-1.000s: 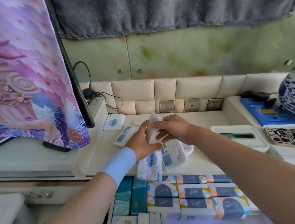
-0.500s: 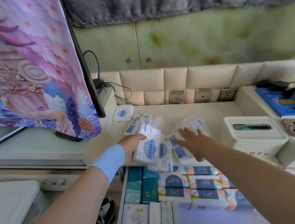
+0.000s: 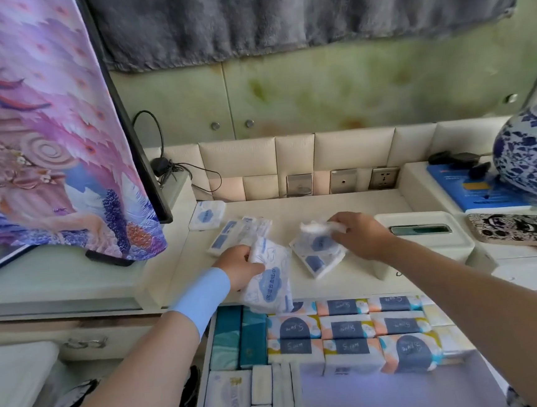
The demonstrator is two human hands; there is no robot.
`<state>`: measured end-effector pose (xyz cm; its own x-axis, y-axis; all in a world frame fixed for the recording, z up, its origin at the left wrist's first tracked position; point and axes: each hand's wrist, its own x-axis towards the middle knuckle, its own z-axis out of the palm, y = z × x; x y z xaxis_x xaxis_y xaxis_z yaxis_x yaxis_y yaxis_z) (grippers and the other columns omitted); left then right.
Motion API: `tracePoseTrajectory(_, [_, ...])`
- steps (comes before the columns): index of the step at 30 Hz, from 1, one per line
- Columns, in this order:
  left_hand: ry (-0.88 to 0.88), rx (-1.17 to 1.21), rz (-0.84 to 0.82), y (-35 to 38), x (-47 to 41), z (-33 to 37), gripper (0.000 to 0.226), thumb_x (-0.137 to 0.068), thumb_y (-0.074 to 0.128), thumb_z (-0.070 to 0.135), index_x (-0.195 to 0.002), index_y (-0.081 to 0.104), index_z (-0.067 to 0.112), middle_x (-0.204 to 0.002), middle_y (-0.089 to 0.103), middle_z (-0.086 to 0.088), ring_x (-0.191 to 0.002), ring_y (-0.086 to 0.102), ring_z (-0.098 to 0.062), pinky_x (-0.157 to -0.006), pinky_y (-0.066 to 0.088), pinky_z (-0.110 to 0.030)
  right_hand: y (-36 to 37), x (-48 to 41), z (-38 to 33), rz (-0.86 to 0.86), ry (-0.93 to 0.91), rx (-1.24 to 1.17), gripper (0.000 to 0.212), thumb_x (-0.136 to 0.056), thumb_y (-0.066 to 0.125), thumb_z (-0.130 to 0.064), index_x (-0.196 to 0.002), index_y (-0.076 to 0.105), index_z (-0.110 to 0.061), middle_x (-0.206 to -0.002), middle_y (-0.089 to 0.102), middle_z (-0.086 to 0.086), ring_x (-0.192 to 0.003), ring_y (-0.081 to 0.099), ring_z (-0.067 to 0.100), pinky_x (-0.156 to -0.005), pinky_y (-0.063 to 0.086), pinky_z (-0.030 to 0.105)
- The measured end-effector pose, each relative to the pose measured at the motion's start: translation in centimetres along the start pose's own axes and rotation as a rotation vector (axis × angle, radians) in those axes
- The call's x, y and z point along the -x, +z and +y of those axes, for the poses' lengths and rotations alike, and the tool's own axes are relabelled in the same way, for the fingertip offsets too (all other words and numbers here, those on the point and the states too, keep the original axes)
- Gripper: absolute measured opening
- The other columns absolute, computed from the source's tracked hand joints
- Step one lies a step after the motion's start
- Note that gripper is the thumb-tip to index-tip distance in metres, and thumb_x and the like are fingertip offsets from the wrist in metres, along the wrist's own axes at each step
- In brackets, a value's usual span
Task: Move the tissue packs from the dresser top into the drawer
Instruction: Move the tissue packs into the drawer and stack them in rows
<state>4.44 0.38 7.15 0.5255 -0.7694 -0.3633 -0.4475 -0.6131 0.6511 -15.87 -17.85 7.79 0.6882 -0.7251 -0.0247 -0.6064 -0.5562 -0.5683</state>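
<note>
My left hand (image 3: 240, 264) grips a bunch of white tissue packs with blue cloud prints (image 3: 269, 279), held over the front edge of the dresser top (image 3: 352, 209) above the open drawer (image 3: 471, 380). My right hand (image 3: 361, 237) pinches the top of another cluster of tissue packs (image 3: 318, 251) lying on the dresser top. Two more groups of packs remain on the surface: a pair (image 3: 239, 233) behind my left hand and a single pack (image 3: 206, 215) at the back left. The drawer holds rows of packaged tissues (image 3: 346, 329).
A white tissue box (image 3: 423, 238) stands right of my right hand. A blue-and-white vase (image 3: 532, 154), a blue box (image 3: 474, 192) and a patterned case (image 3: 522, 229) sit further right. A covered screen (image 3: 43, 125) stands at left; wall sockets (image 3: 343, 180) line the back.
My right hand went from flat on the packs to pinching their top. My left hand drew its packs slightly toward the drawer. The camera view shifted.
</note>
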Motion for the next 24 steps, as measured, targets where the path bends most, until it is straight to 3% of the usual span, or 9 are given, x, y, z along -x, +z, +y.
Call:
tracePoseTrajectory(2, [0.017,-0.033,0.026,0.7,0.3,0.3,0.029,-0.089,0.064,0.029,-0.111,0.060,0.011,-0.112,0.066,-0.010,-0.101,0.064,-0.028,-0.090,0.054,-0.042,-2.1,1.5,0.4,0.015,0.122,-0.352,0.010,-0.096,0.060,-0.021,-0.104,0.066,-0.018,-0.091,0.069,0.001,-0.079,0.061,0.015,-0.064,0.047,0.025])
tracePoseTrajectory(5, [0.035,-0.044,0.022,1.9,0.8,0.6,0.024,-0.089,0.064,0.028,-0.108,0.059,0.015,-0.111,0.066,-0.007,-0.100,0.064,-0.026,-0.089,0.053,-0.039,-3.6,4.0,1.2,-0.049,0.265,-0.823,0.020,-0.098,0.058,-0.022,-0.108,0.065,-0.007,-0.102,0.074,0.016,-0.094,0.071,0.030,-0.086,0.057,0.045])
tracePoseTrajectory(10, [0.043,-0.085,-0.043,5.3,2.5,1.3,0.034,-0.088,0.064,0.030,-0.114,0.058,0.009,-0.110,0.065,-0.013,-0.094,0.063,-0.028,-0.084,0.054,-0.040,-1.3,7.6,2.9,-0.108,0.456,-1.114,0.034,-0.098,0.058,-0.031,-0.113,0.066,-0.001,-0.105,0.074,0.017,-0.099,0.070,0.034,-0.090,0.055,0.049])
tracePoseTrajectory(13, [0.048,-0.093,-0.149,8.0,4.2,1.7,0.051,-0.090,0.065,0.031,-0.133,0.042,0.019,-0.116,0.057,0.001,-0.096,0.059,-0.021,-0.078,0.051,-0.034,1.9,10.0,4.0,-0.193,0.571,-1.137,0.039,-0.101,0.053,-0.031,-0.117,0.064,0.002,-0.110,0.072,0.019,-0.096,0.069,0.033,-0.089,0.054,0.049])
tracePoseTrajectory(15, [0.022,-0.071,-0.251,9.7,5.1,1.4,0.079,-0.085,0.069,0.031,-0.148,0.021,0.032,-0.129,0.053,-0.005,-0.096,0.060,-0.023,-0.072,0.053,-0.034,4.3,11.4,4.7,-0.194,0.653,-1.153,0.039,-0.104,0.046,-0.030,-0.117,0.063,0.003,-0.114,0.069,0.021,-0.093,0.067,0.033,-0.081,0.054,0.044])
tracePoseTrajectory(17, [0.012,-0.123,-0.321,11.2,5.6,0.7,0.094,-0.075,0.072,0.036,-0.149,0.013,0.041,-0.133,0.052,-0.004,-0.103,0.061,-0.026,-0.080,0.056,-0.039,6.4,12.5,5.2,-0.198,0.729,-1.169,0.036,-0.104,0.040,-0.025,-0.111,0.063,0.001,-0.110,0.068,0.023,-0.090,0.065,0.033,-0.079,0.053,0.041])
tracePoseTrajectory(19, [0.024,-0.264,-0.359,12.5,6.1,0.1,0.092,-0.074,0.072,0.039,-0.149,0.019,0.041,-0.136,0.049,0.000,-0.113,0.058,-0.027,-0.094,0.052,-0.041,7.6,13.3,5.3,-0.244,0.810,-1.143,0.029,-0.096,0.036,-0.017,-0.097,0.062,-0.002,-0.095,0.067,0.021,-0.084,0.065,0.033,-0.078,0.053,0.041])
tracePoseTrajectory(21, [0.030,-0.396,-0.382,13.6,6.3,-0.4,0.077,-0.080,0.070,0.037,-0.146,0.029,0.039,-0.137,0.046,0.000,-0.114,0.056,-0.027,-0.094,0.050,-0.037,8.5,13.9,5.2,-0.246,0.854,-1.120,0.029,-0.091,0.032,-0.011,-0.092,0.060,-0.001,-0.090,0.067,0.021,-0.081,0.065,0.035,-0.073,0.054,0.041])
tracePoseTrajectory(24, [-0.048,-0.402,-0.430,15.0,6.9,-0.6,0.047,-0.085,0.065,0.032,-0.125,0.039,0.030,-0.117,0.049,-0.001,-0.091,0.052,-0.020,-0.085,0.051,-0.034,10.4,14.7,5.0,-0.272,0.884,-1.066,0.030,-0.092,0.029,-0.003,-0.085,0.058,0.000,-0.086,0.063,0.020,-0.079,0.063,0.036,-0.073,0.055,0.043])
